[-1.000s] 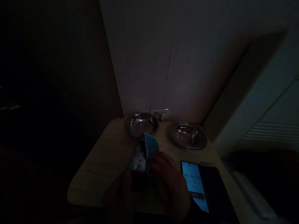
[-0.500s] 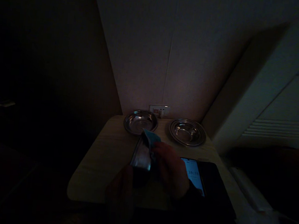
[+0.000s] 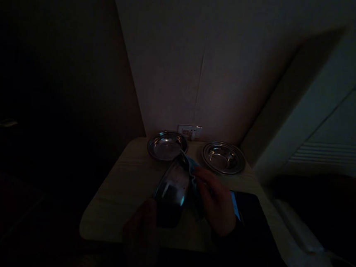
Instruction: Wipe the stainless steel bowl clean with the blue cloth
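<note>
My left hand (image 3: 143, 230) pinches the near left rim of a shiny metal bowl (image 3: 175, 183), which is tilted on its side above the table. At the bowl's right edge, my right hand (image 3: 215, 201) presses a light blue cloth (image 3: 193, 172) against the metal, its fingers closed on the fabric. Dim light hides much of the left hand and the lower part of the bowl.
A wide metal dish (image 3: 167, 146) stands at the back left of the wooden table (image 3: 113, 198). Stacked metal dishes (image 3: 223, 157) are at the back right. A lit phone (image 3: 236, 206) lies partly behind my right hand. A wall socket (image 3: 190, 131) is behind.
My right hand and the cloth have shifted right and slightly down along the bowl's edge, covering more of the phone. The bowl has turned and shows more of its side.
</note>
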A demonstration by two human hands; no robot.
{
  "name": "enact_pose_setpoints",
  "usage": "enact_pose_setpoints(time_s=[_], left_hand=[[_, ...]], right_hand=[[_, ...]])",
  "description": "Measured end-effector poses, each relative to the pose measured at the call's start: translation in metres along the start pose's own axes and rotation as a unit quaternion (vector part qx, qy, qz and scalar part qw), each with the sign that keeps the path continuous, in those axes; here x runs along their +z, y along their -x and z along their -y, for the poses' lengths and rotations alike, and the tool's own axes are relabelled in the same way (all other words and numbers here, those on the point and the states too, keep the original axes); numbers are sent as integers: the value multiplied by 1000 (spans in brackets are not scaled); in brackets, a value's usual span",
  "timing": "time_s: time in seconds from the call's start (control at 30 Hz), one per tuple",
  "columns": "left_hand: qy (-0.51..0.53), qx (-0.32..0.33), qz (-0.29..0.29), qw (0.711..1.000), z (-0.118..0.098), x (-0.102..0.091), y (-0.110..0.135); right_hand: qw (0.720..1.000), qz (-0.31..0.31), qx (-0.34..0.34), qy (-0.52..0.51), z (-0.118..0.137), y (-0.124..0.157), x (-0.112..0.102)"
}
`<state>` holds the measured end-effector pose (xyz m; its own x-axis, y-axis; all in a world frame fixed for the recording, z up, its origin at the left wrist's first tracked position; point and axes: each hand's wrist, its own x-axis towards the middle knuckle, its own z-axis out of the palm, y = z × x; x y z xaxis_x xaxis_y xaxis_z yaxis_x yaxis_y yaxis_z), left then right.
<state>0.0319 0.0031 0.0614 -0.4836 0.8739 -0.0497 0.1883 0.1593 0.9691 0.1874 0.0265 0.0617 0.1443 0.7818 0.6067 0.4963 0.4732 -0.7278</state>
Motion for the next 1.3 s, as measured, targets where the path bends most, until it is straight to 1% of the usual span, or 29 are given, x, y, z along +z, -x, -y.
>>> enact_pose_setpoints(time_s=[0.1, 0.17, 0.23, 0.37, 0.5, 0.6, 0.73, 0.87, 1.0, 1.13, 1.23, 1.3], left_hand=[[12, 8, 31, 999, 3, 0, 0], [8, 22, 44, 999, 4, 0, 0], [-7, 31, 44, 999, 5, 0, 2], [-23, 33, 24, 999, 7, 1, 4], [-28, 51, 39, 998, 10, 2, 3], [-41, 47, 34, 997, 11, 3, 1], [-43, 46, 22, 998, 10, 3, 2], [-42, 47, 35, 997, 7, 3, 2], [-37, 64, 40, 996, 8, 2, 2], [-40, 55, 15, 998, 12, 3, 2], [-44, 50, 14, 998, 10, 4, 2], [-51, 52, 13, 997, 8, 4, 1]], right_hand=[[997, 36, -55, 31, 9, 12, -2], [995, 45, -76, 52, 12, 18, -2], [993, 36, -91, 72, 13, 20, 0], [989, 17, -107, 98, 11, 20, 7], [988, -2, -105, 111, 9, 18, 13], [988, 10, -109, 106, 9, 19, 14], [988, 2, -107, 109, 11, 20, 14], [987, 3, -106, 117, 13, 21, 15], [988, 2, -102, 119, 13, 20, 16], [987, -5, -106, 120, 12, 17, 15], [985, 0, -120, 121, 13, 17, 16], [987, -3, -112, 119, 13, 17, 17]])
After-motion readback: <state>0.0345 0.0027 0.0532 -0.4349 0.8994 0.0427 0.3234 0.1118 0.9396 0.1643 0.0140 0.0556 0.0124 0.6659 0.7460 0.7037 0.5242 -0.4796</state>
